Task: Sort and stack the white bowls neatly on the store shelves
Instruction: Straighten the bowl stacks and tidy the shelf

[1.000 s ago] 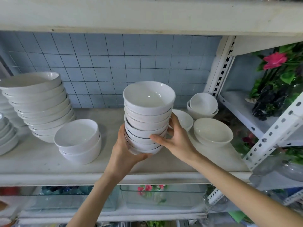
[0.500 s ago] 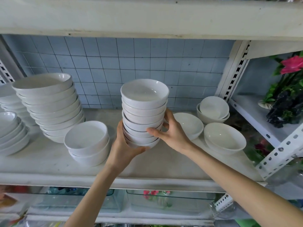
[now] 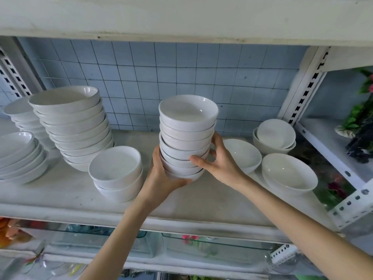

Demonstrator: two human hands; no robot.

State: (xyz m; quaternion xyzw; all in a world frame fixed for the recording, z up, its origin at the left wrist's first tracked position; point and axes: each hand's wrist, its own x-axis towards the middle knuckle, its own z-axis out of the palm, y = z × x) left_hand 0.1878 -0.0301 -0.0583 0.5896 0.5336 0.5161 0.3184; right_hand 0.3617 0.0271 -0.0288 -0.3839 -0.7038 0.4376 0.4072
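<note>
A stack of several small white bowls [image 3: 186,136] stands mid-shelf, held from both sides. My left hand [image 3: 161,176] cups its bottom and left side, thumb under the lowest bowl. My right hand [image 3: 219,159] grips the right side, fingers curled round the lower bowls. Whether the stack rests on the white shelf [image 3: 201,201] or hovers just above it, I cannot tell. To its left sit two nested bowls [image 3: 117,174] and a tall leaning stack of wider bowls [image 3: 74,128].
Shallow plates [image 3: 18,156] are piled at the far left. To the right lie a single bowl [image 3: 243,154], another bowl [image 3: 288,174] and a small nested pair [image 3: 274,138]. A slotted upright [image 3: 302,91] bounds the bay; artificial flowers [image 3: 361,118] stand beyond. Glass dishes sit below.
The view has shifted right and closer. Both hands keep their hold on the bowl stack, which has moved slightly further back on the shelf.
</note>
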